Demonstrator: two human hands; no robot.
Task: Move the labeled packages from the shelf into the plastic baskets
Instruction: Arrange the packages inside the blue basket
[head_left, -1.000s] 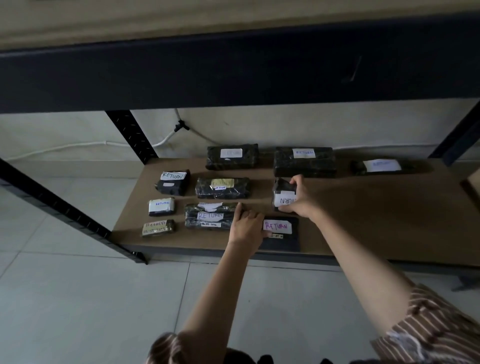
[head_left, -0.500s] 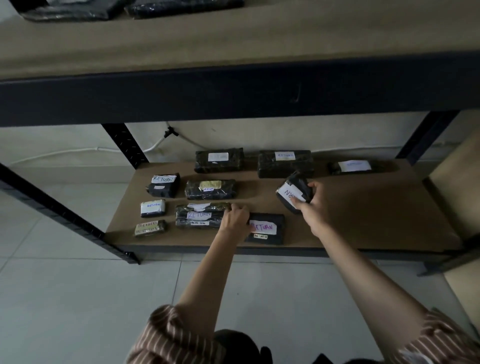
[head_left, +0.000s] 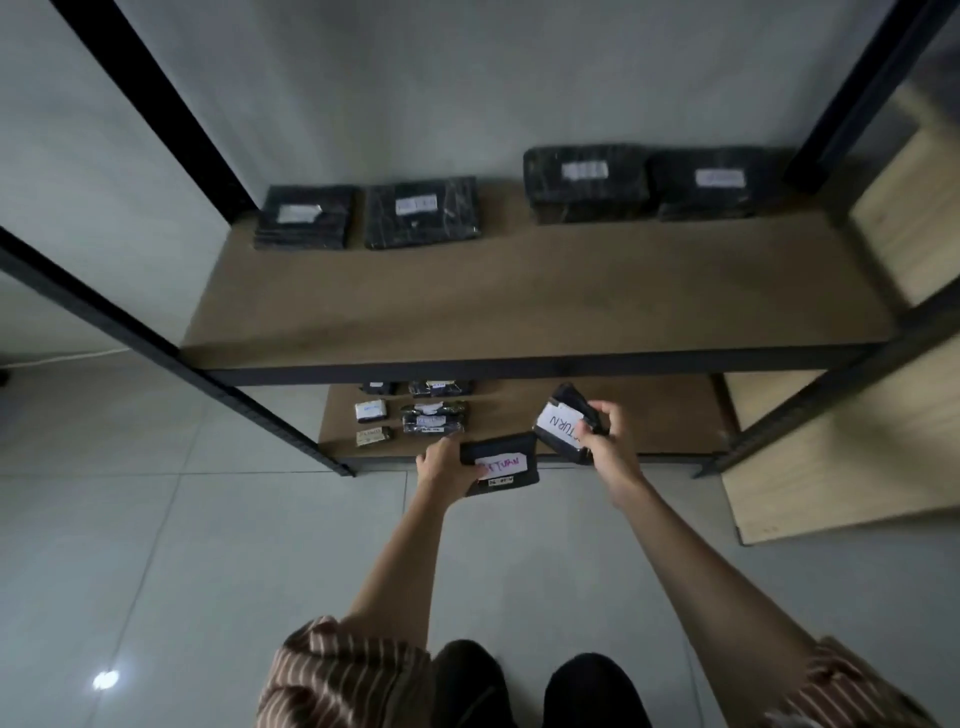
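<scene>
A flat package is gripped by the left hand. A smaller package is pinched in the right hand, just beside it.

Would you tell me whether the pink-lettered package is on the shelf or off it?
Off: the left hand holds the pink-lettered package past the lower shelf edge.

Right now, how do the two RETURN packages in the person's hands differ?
The left hand holds a flat package lying near level, lettered in pink. The right hand pinches a thicker package tilted on edge, lettered dark. Both are black-wrapped, white-labelled and lifted off the lower shelf.
</scene>
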